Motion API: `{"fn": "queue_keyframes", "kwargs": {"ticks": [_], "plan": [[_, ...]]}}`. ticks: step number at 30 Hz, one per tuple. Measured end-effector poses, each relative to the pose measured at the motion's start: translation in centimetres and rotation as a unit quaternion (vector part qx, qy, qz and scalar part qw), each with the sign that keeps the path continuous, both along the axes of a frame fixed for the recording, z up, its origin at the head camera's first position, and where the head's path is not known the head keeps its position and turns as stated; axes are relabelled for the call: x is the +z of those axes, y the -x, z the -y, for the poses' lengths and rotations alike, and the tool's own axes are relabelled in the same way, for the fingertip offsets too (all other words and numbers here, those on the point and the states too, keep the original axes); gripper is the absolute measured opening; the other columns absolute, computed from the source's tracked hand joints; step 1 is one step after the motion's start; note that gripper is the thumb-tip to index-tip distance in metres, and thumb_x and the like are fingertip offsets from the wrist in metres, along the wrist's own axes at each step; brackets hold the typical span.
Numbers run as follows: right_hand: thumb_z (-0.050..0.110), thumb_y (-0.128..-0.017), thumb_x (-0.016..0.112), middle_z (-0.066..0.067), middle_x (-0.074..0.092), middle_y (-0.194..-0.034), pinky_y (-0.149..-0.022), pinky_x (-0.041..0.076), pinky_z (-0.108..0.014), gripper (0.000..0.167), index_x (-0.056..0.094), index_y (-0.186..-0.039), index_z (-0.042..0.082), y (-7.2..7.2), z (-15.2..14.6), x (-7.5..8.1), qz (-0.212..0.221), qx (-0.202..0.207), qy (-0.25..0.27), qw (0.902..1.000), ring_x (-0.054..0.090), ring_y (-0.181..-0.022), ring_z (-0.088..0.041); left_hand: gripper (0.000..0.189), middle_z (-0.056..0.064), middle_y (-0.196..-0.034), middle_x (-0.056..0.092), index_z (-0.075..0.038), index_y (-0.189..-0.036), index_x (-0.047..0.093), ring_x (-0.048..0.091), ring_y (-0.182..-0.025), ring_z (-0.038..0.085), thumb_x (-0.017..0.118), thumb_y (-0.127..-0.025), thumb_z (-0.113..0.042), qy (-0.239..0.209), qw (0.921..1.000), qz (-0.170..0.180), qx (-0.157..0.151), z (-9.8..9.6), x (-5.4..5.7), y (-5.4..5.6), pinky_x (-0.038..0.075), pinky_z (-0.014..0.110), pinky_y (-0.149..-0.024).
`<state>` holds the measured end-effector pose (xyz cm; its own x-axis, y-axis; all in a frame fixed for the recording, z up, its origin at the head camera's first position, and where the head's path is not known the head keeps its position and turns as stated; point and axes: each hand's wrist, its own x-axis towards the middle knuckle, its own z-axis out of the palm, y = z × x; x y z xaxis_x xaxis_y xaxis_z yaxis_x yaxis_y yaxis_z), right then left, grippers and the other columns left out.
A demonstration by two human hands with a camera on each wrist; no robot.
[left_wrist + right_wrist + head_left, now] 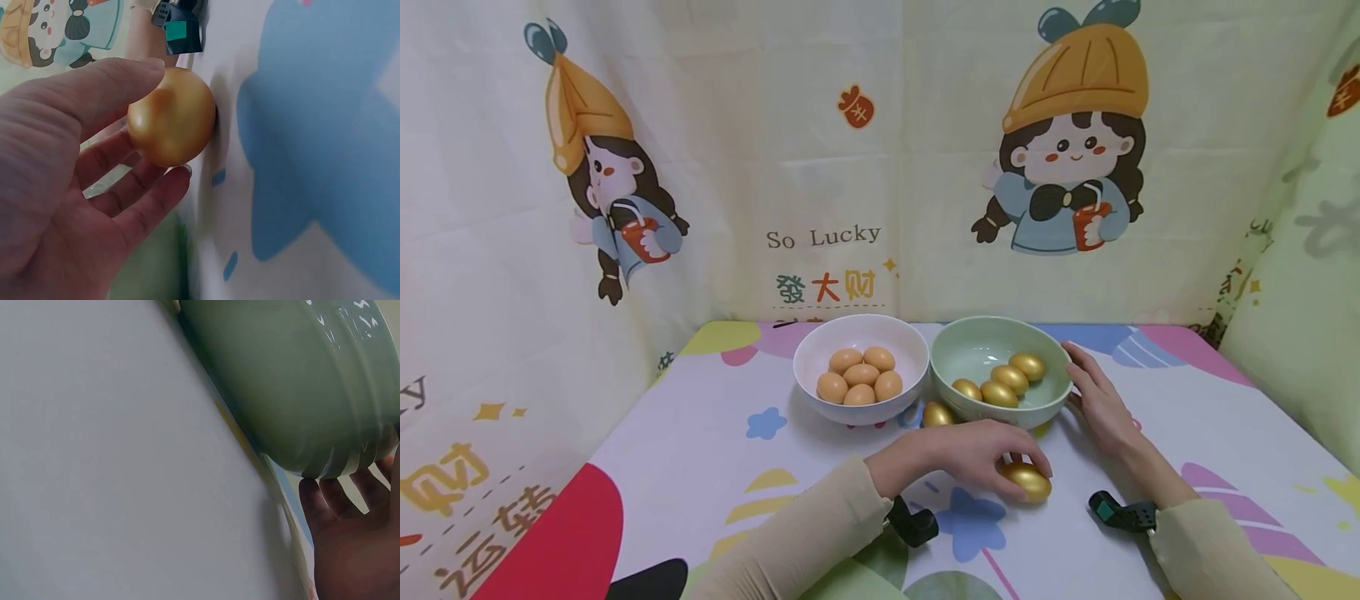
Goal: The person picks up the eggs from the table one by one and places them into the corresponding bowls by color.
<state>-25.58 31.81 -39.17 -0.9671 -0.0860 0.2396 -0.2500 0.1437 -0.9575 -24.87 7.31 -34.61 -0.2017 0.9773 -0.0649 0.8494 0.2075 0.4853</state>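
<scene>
My left hand [973, 450] holds a shiny golden egg [1030, 483] low over the table, in front of the green bowl [966, 354]. In the left wrist view the thumb lies on one side of the egg [178, 119], with the fingers curled around the other. My right hand [1101, 408] rests its fingertips against the right side of the green bowl, fingers spread along its outer wall in the right wrist view. Several golden eggs [1009, 379] lie inside that bowl. Another golden egg [937, 414] sits on the table, by the bowl's front left side.
A white bowl [816, 358] with several brown eggs [861, 375] stands just left of the green one. Both bowls are near the back edge of the patterned tabletop [700, 442]. Printed curtains [730, 167] hang behind and at both sides.
</scene>
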Motion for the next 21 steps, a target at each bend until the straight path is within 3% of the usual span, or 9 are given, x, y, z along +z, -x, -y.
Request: {"fn": "queue_keyframes", "kwargs": {"ticks": [7,21], "plan": [[0.039,-0.111,0.033,-0.025,0.012,-0.161,-0.093,0.042,-0.011,0.068,0.01,-0.159,-0.002,-0.02,0.03,0.03,0.0,-0.001,0.001,1.0,0.034,-0.136,-0.017,0.035,-0.011,-0.117,0.061,-0.015,-0.127,0.065,0.048,-0.101,-0.008,0.075,-0.093,-0.017,-0.007,0.9997,-0.011,-0.02,-0.23,-0.42,-0.04,0.037,0.007,-0.089],[0.04,-0.111,0.032,-0.024,0.011,-0.163,-0.096,0.042,-0.013,0.067,0.008,-0.16,0.001,-0.26,0.06,0.15,0.011,-0.002,-0.004,0.9999,0.025,-0.143,-0.033,0.034,-0.013,-0.109,0.061,-0.017,-0.122,0.064,0.049,-0.093,-0.005,0.077,-0.091,-0.015,-0.006,1.0,-0.002,0.001,0.27,-0.63,-0.12,0.038,0.007,-0.083]]}}
